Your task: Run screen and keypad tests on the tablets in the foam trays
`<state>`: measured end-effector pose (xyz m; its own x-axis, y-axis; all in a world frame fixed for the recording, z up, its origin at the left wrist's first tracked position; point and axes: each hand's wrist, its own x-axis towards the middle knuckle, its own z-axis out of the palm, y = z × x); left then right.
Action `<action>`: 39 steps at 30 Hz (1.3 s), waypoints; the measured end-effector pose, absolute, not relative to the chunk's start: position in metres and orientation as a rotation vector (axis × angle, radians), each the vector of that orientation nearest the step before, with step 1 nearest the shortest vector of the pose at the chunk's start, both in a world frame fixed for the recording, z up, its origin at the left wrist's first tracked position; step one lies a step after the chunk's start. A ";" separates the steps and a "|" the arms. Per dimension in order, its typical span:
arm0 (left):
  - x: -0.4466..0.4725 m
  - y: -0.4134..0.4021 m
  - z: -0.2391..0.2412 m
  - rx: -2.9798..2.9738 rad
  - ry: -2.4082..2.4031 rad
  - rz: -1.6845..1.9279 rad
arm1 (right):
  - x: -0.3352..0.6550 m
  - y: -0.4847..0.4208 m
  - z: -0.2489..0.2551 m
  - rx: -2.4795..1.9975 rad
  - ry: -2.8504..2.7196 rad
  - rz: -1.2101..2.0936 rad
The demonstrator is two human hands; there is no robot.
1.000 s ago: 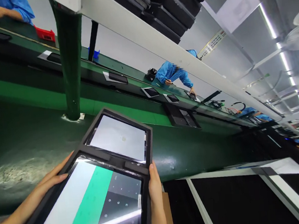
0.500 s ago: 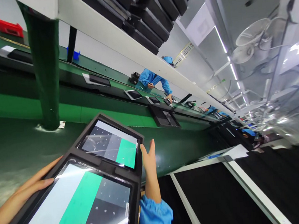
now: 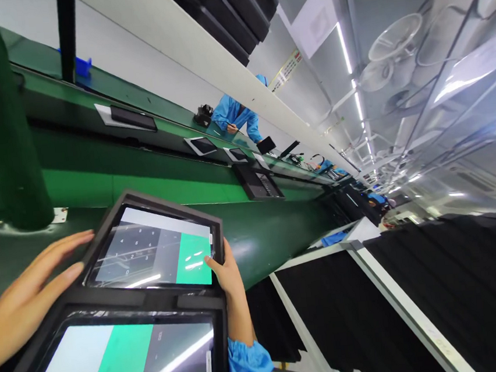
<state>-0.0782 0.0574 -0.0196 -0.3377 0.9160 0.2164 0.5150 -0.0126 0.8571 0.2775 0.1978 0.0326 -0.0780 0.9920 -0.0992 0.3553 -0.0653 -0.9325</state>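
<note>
In front of me is a black tray point(image 3: 154, 300) with two tablets in it. The upper tablet point(image 3: 143, 243) has a lit screen showing a number keypad and a green block. Closer in, the lower tablet point(image 3: 120, 362) shows a similar keypad, turned the other way, with white and green bands. My left hand point(image 3: 34, 294) grips the tray's left edge, thumb and fingers at its rim. My right hand point(image 3: 228, 281) clasps the right edge; its thumb lies over the green part of the upper screen, and the other fingers are largely hidden outside the rim.
A green post point(image 3: 2, 145) stands at the left. Beyond the green bench runs a dark line with tablets point(image 3: 202, 145) and another black tray point(image 3: 259, 182). A co-worker in blue point(image 3: 236, 117) works across it. Black trays are stacked on the shelf overhead; white-framed racks point(image 3: 400, 306) stand right.
My right hand has closed from open fingers onto the tray's right edge, its thumb now over the upper screen. My left hand has shifted up along the left edge. The view has swung right.
</note>
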 end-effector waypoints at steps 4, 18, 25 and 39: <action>-0.075 0.109 0.020 1.558 1.649 1.350 | 0.277 0.193 0.041 -1.445 -1.564 1.212; -0.067 0.140 0.025 2.377 1.686 0.971 | 0.281 0.202 0.038 -1.550 -1.589 1.225; -0.064 0.140 0.026 2.362 1.877 0.716 | 0.283 0.203 0.026 -1.517 -1.432 1.216; -0.072 0.130 0.015 1.803 1.832 1.155 | 0.278 0.206 0.034 -1.510 -1.604 1.117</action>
